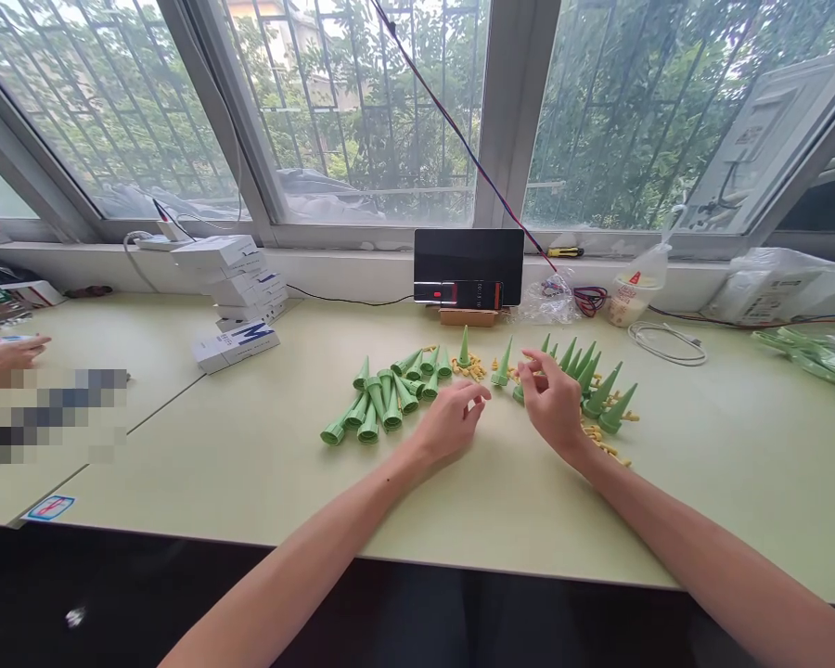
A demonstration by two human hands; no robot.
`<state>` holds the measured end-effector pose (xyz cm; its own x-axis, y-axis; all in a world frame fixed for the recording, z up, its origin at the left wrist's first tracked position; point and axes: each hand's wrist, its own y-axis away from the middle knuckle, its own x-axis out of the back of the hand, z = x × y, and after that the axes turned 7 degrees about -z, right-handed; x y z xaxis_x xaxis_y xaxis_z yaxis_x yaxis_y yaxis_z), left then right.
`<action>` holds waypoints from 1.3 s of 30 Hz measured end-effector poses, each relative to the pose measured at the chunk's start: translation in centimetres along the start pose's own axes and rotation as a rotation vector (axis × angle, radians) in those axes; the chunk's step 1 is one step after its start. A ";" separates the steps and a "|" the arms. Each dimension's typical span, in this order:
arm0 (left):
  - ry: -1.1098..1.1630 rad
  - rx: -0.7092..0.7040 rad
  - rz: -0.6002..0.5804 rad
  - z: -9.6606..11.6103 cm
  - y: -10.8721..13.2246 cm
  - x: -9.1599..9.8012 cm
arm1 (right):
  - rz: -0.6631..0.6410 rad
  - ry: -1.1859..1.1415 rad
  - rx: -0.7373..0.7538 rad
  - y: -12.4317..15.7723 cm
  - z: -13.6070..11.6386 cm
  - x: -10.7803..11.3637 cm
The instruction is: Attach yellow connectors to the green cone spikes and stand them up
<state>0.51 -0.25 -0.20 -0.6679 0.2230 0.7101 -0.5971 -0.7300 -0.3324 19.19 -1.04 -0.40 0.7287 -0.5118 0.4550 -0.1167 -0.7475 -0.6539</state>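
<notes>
My left hand (454, 419) hovers low over the table, just right of a heap of green plastic cones (391, 408). Its fingers are loosely bent and apart from the thumb, with nothing visible in them. My right hand (553, 401) is raised, thumb and forefinger curved with a gap between them, and no object shows there. Nearest to its fingertips stands an upright green cone (502, 364), not touched. Another upright cone (464, 349) stands among small yellow pieces (474, 371). Behind and beside my right hand, several more cones (602, 390) stand upright in rows, partly hidden by it.
At the back, a phone (481, 295) leans before a dark screen (468, 252). White boxes (237, 345) are stacked at the left. A co-worker's hand (6, 354) is at the far left. A drink cup (627, 299), a white cable (666, 343) and green plastic bags (811, 353) lie right.
</notes>
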 end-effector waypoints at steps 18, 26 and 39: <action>-0.060 0.061 0.001 -0.6 0.0 -0.4 | -0.368 -0.171 0.074 1.3 -1.4 -0.8; -0.202 0.096 0.073 -1.0 -2.9 1.1 | -0.665 -0.251 0.189 2.0 -2.4 -1.2; -0.623 0.269 -0.079 -0.4 -9.2 -0.5 | -0.695 -0.311 0.167 2.2 -2.5 -2.1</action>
<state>6.16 6.60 2.24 -0.1981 -0.0726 0.9775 -0.4486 -0.8800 -0.1563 15.71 -2.66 -1.28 0.7560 0.2114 0.6194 0.5211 -0.7671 -0.3742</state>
